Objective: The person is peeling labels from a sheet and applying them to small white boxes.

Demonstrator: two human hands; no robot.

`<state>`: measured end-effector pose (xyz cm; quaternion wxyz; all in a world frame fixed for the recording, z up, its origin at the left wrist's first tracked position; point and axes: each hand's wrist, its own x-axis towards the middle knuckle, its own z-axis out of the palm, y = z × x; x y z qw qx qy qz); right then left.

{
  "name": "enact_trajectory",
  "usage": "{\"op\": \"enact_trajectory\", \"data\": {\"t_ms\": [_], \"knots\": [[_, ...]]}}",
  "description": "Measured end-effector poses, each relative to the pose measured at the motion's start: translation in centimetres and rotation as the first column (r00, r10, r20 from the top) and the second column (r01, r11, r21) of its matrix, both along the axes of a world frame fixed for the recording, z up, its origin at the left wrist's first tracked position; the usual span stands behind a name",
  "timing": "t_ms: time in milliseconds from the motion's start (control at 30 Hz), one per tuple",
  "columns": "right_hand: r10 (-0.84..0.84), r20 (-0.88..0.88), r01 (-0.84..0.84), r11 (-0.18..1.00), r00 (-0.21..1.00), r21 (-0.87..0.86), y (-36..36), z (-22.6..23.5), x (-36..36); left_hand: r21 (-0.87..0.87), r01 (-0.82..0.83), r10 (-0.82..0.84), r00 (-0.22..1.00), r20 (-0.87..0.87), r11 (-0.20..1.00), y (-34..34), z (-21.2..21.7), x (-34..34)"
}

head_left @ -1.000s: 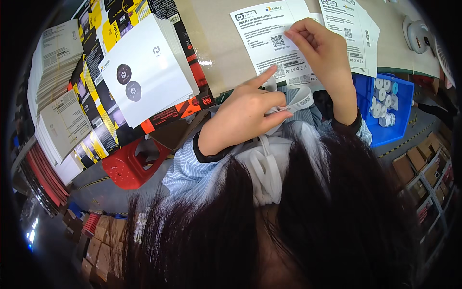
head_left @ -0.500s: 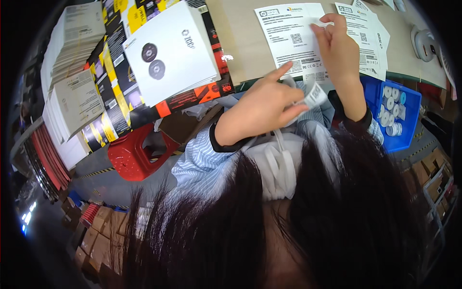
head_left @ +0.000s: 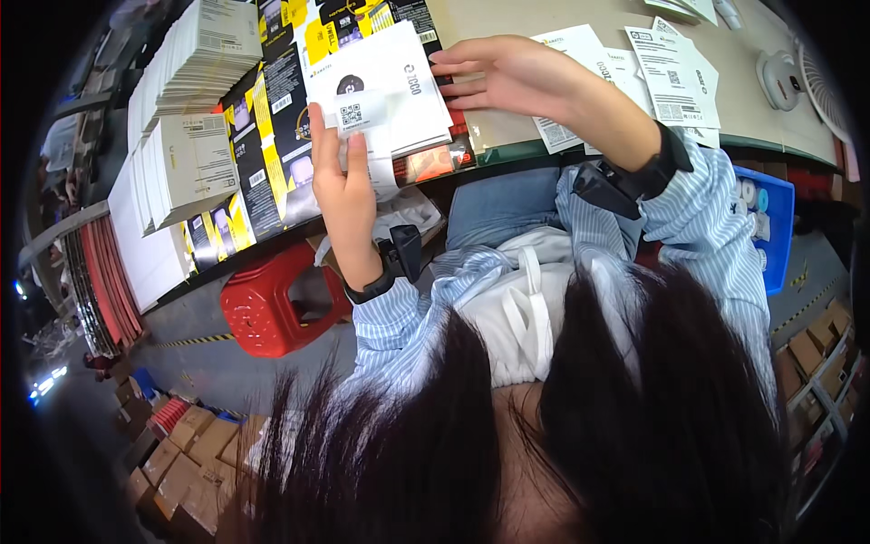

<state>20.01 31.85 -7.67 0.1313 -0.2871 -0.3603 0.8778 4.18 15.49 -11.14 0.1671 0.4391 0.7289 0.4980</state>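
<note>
While positioning bare left hand (head_left: 344, 188) at white, code-printed paper strip (head_left: 352, 114) over white, rectangular printed paper stack (head_left: 388, 72), cannot tell whether clamped; note bare right hand (head_left: 526, 77) just beside stack, fingers apart; may crease strip or set it askew if pressing unevenly.

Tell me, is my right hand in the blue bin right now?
No, your right hand is at the right edge of the white printed stack, well away from the blue bin.
</note>
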Motion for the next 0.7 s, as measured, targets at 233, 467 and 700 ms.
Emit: {"op": "enact_trajectory", "data": {"t_ms": [233,467,700], "knots": [[0.120,0.212,-0.129,0.991,0.970,0.030,-0.1,-0.3,-2.7,0.134,-0.105,0.044,0.918,0.394,0.985,-0.4,-0.4,-0.5],[-0.240,-0.275,0.313,0.913,0.931,0.262,-8.3,-2.0,-3.0,0.260,-0.258,0.072,0.824,0.562,0.930,0.2,-0.3,1.4],[-0.581,-0.308,0.655,0.625,0.753,0.425,-8.0,-1.9,-2.8,0.304,-0.137,-0.019,0.888,0.459,0.943,0.7,-0.3,3.8]]}}
